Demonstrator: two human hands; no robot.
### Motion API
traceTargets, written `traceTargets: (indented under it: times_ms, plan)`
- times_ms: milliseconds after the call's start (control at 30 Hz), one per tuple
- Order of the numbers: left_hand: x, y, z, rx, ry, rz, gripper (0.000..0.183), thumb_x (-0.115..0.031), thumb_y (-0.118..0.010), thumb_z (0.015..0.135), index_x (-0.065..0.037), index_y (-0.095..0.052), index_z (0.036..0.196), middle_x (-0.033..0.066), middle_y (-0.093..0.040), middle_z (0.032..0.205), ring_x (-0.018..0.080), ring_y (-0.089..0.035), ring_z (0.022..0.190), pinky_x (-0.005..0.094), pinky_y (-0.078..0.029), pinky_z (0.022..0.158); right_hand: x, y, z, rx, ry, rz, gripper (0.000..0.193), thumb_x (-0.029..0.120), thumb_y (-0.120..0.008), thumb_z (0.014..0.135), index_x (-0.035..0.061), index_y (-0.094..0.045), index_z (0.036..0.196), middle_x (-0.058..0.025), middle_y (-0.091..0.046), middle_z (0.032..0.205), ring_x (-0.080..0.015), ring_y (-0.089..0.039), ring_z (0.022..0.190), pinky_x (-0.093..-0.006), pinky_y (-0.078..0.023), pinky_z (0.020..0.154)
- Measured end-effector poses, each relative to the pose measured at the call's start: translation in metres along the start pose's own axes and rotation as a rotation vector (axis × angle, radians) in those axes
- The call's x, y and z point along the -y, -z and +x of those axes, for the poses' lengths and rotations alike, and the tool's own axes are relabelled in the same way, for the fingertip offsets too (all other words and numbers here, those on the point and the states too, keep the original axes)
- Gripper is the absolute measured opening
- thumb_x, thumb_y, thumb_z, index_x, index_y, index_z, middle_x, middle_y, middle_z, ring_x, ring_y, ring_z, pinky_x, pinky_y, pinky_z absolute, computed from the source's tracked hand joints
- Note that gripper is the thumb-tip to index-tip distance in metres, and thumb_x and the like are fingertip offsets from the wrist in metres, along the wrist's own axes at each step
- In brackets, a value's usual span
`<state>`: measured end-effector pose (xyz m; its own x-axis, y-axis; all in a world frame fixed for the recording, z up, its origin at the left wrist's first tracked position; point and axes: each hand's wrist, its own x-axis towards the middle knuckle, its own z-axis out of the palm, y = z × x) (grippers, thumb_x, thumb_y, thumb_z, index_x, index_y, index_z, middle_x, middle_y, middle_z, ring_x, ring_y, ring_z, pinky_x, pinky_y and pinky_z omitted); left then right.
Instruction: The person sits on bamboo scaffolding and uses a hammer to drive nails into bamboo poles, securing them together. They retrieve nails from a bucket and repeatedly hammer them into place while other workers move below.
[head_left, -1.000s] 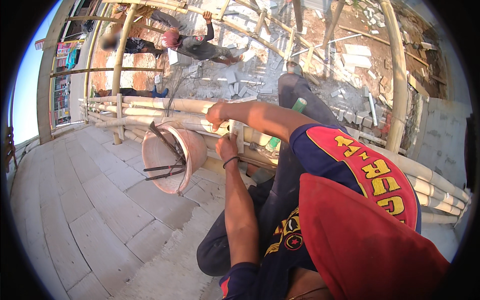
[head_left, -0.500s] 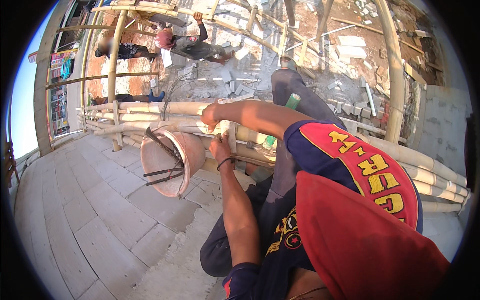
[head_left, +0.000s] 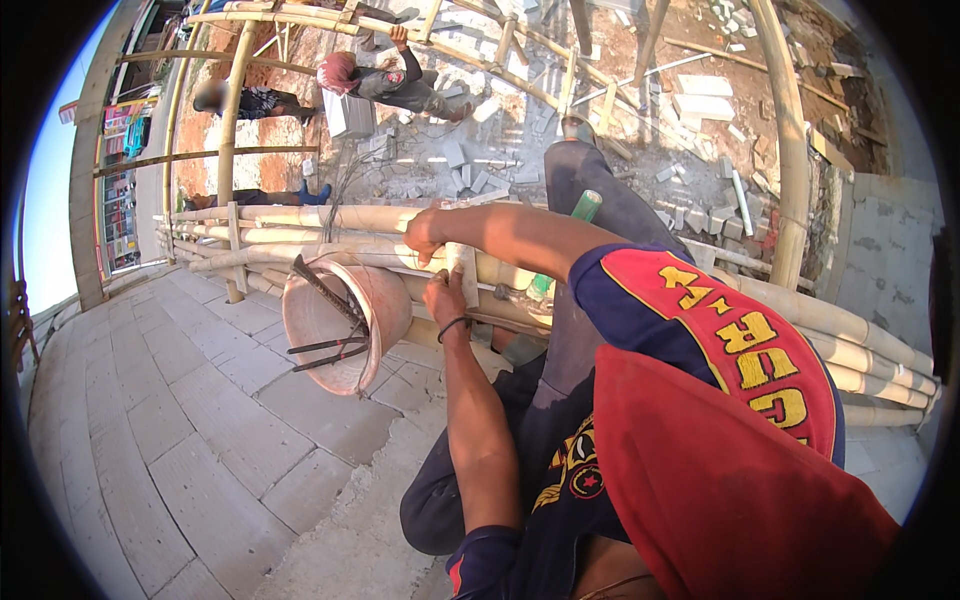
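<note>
My right arm reaches across to the left, and my right hand (head_left: 426, 234) is closed against the bundle of bamboo poles (head_left: 350, 253). Just below it is my left hand (head_left: 443, 296), closed beside a short upright piece of wood or bamboo (head_left: 463, 272). Whatever lies in the fingers of either hand is too small or hidden to make out. Left of my hands a tilted, pale orange bucket (head_left: 388, 320) rests against the poles. Several dark, thin bars (head_left: 330, 348) stick out of it. A green, tube-like thing (head_left: 587, 206) shows beside my leg.
Grey block paving (head_left: 215, 430) lies at the left. Beyond the poles the ground drops to rubble and broken blocks (head_left: 455, 155). A person in a red head covering (head_left: 395, 85) and other people are down there. Upright bamboo posts (head_left: 790, 150) stand around.
Both hands have shifted very slightly at the poles and stay closed. Beyond the poles, the person in the red head covering has moved a little.
</note>
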<state>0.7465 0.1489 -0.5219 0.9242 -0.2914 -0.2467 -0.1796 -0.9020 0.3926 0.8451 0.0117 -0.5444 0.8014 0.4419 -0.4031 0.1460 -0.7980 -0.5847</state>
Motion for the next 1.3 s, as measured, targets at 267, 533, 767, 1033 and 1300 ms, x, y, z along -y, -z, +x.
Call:
traceTargets:
  times_ms: [267, 533, 767, 1033, 1300]
  plan:
    - [0.002, 0.000, 0.003, -0.001, 0.018, 0.055, 0.040, -0.040, -0.069, 0.083, 0.000, -0.067, 0.082, 0.0242, -0.065, 0.076, 0.0447, -0.062, 0.078, 0.0494, -0.046, 0.071, 0.000, 0.000, -0.005, -0.049, 0.018, -0.028, 0.051, 0.052, -0.071, 0.079, 0.0048, -0.072, 0.098, -0.0117, -0.072, 0.094, -0.0323, -0.068, 0.092, -0.0480, -0.052, 0.079]
    - [0.001, 0.004, 0.008, 0.069, 0.109, 0.038, 0.044, -0.045, -0.070, 0.079, -0.001, -0.068, 0.077, 0.0242, -0.065, 0.077, 0.0443, -0.062, 0.078, 0.0499, -0.047, 0.072, -0.001, 0.002, -0.005, 0.014, 0.050, -0.006, 0.053, 0.052, -0.070, 0.079, 0.0026, -0.072, 0.099, -0.0136, -0.071, 0.098, -0.0346, -0.067, 0.095, -0.0466, -0.053, 0.079]
    - [0.004, -0.002, 0.011, 0.025, 0.142, 0.041, 0.046, -0.049, -0.071, 0.077, -0.003, -0.069, 0.077, 0.0239, -0.066, 0.080, 0.0433, -0.063, 0.080, 0.0499, -0.047, 0.072, -0.007, 0.018, -0.026, 0.034, 0.076, -0.159, 0.055, 0.050, -0.072, 0.075, 0.0061, -0.069, 0.108, -0.0109, -0.070, 0.102, -0.0314, -0.066, 0.099, -0.0462, -0.051, 0.080]
    - [0.000, -0.003, 0.007, -0.033, 0.138, 0.068, 0.043, -0.049, -0.071, 0.076, -0.007, -0.073, 0.085, 0.0213, -0.069, 0.087, 0.0405, -0.066, 0.085, 0.0484, -0.050, 0.076, -0.025, -0.001, -0.062, -0.155, 0.278, -0.388, 0.039, 0.037, -0.083, 0.064, 0.0120, -0.070, 0.091, -0.0051, -0.068, 0.083, -0.0261, -0.065, 0.090, -0.0431, -0.042, 0.079]
    - [-0.005, -0.004, 0.002, -0.151, 0.118, 0.055, 0.036, -0.033, -0.074, 0.078, -0.002, -0.068, 0.095, 0.0218, -0.068, 0.090, 0.0414, -0.064, 0.088, 0.0500, -0.049, 0.075, -0.034, -0.012, -0.058, -0.209, 0.314, -0.331, 0.035, 0.037, -0.081, 0.064, 0.0132, -0.070, 0.088, -0.0039, -0.067, 0.079, -0.0233, -0.064, 0.090, -0.0408, -0.039, 0.079]
